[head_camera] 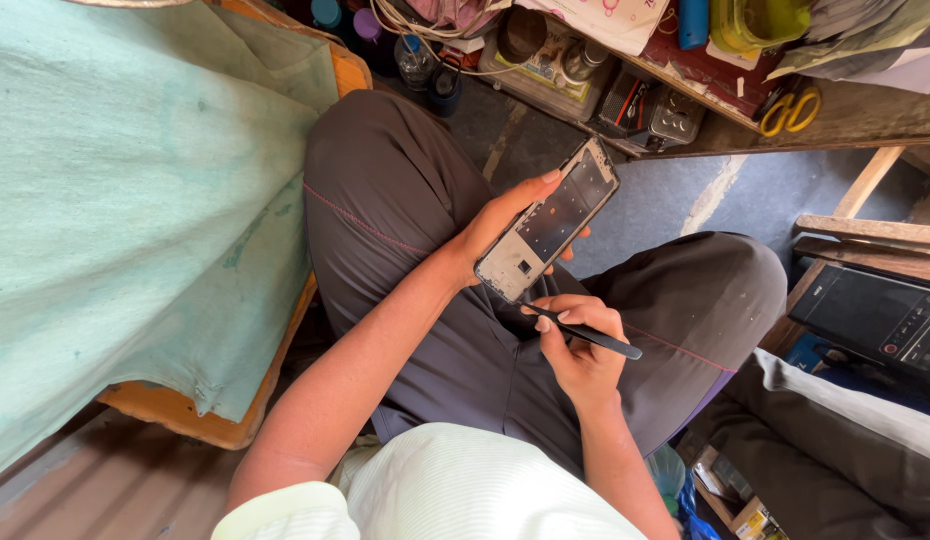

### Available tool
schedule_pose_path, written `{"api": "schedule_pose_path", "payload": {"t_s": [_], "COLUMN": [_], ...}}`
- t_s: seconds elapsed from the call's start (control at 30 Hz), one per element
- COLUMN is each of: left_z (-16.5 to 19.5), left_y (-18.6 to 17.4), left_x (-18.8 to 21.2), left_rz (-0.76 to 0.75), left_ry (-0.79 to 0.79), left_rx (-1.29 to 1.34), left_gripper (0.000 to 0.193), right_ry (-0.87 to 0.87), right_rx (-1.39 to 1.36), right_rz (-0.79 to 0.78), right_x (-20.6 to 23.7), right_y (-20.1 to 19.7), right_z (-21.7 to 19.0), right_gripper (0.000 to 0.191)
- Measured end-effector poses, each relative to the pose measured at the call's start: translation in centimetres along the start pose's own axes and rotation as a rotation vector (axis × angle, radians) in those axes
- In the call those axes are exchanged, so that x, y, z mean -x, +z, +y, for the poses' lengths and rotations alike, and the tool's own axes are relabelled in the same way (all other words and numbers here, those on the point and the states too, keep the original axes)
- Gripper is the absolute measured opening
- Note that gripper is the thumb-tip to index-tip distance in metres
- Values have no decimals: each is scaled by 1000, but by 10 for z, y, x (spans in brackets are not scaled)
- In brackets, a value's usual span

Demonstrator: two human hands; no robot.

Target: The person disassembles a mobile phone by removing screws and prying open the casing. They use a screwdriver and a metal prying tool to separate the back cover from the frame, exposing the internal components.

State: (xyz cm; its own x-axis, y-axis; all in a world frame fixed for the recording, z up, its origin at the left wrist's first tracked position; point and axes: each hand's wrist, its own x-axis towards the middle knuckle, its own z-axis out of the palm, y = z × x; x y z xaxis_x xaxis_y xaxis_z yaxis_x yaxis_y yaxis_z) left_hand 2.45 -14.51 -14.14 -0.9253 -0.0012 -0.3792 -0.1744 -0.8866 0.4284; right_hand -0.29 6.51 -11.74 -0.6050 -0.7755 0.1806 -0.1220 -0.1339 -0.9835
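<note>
Above the person's lap, the left hand (495, 225) cradles an opened smartphone frame (550, 220) from beneath, thumb laid along the near long edge and fingertips curling up past the far edge, so the grip is closed firmly around the device and holds it tilted, its top end pointing away and to the right. Just below that grip, touching or nearly touching the phone's lower corner, the right hand (577, 345) pinches slim black tweezers (585, 333) between thumb and bent fingers; the hand is closed tight on the tool, whose front tip reaches up toward the phone's bottom edge while its rear end sticks out to the right past the knuckles. Whether the tip actually touches the frame cannot be told. Beneath both hands lie the person's dark grey trousers (405, 200), knees spread. Left of the phone-holding hand, well apart, a pale green cloth (125, 200) drapes over a wooden board. Beyond the phone, further away, a cluttered wooden shelf (855, 125) carries yellow-handled scissors (790, 110) and small containers. Right of the tweezer hand, well apart, sits a black electronic box (875, 315)
</note>
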Motion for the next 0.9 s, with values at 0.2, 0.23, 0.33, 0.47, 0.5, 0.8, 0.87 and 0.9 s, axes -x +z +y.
{"api": "schedule_pose_path", "payload": {"t_s": [0.2,0.23,0.33,0.47,0.5,0.8,0.87,0.9], "left_z": [1,2,6,7,8,5,5,5], "left_y": [-2,-1,-1,1,0,-3,-3,-3], "left_x": [3,3,4,7,7,3,3,3], "left_rz": [-29,-37,-91,-104,-111,-166,-171,-169], "left_ry": [24,25,28,33,36,29,24,20], "left_rx": [48,51,113,116,114,179,186,185], "left_gripper": [60,60,61,61,61,60,60,61], "right_ry": [97,103,128,181,195,247,229,220], "right_rx": [-111,-123,-166,-262,-291,-333,-349,-357], "right_rz": [36,45,63,88,95,110,100,95], "right_x": [5,5,4,2,2,-2,-3,-3], "right_y": [1,1,1,0,0,1,1,0], "right_z": [2,2,0,-1,-1,2,3,3], "right_gripper": [33,32,30,29,29,30,29,29]}}
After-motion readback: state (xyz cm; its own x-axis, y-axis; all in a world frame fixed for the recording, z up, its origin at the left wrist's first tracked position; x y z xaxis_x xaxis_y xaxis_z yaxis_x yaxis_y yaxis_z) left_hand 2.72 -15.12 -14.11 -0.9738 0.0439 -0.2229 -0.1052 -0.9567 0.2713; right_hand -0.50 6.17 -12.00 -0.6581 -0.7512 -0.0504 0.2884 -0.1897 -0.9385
